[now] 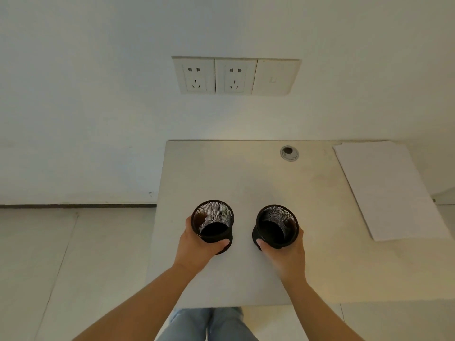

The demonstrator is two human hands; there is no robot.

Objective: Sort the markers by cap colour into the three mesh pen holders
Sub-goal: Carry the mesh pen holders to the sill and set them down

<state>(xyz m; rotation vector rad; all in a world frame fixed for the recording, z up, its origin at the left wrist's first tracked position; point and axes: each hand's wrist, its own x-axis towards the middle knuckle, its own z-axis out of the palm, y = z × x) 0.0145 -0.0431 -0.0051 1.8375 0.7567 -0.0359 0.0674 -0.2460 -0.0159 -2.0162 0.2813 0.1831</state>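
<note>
Two black mesh pen holders stand upright on the white desk [246, 173], both empty inside. My left hand [197, 244] grips the left holder [213, 222] from its near left side, thumb across the front. My right hand [283, 252] grips the right holder [277, 225] from its near right side, thumb at the holder's left base. The two holders stand apart with a gap of bare desk between them. No markers and no third holder are in view.
White paper sheets [391, 190] lie on the desk's right part. A round cable grommet [289, 153] sits near the back edge. The desk's left edge runs close to the left holder, with floor beyond. Wall sockets [214, 76] are on the wall behind.
</note>
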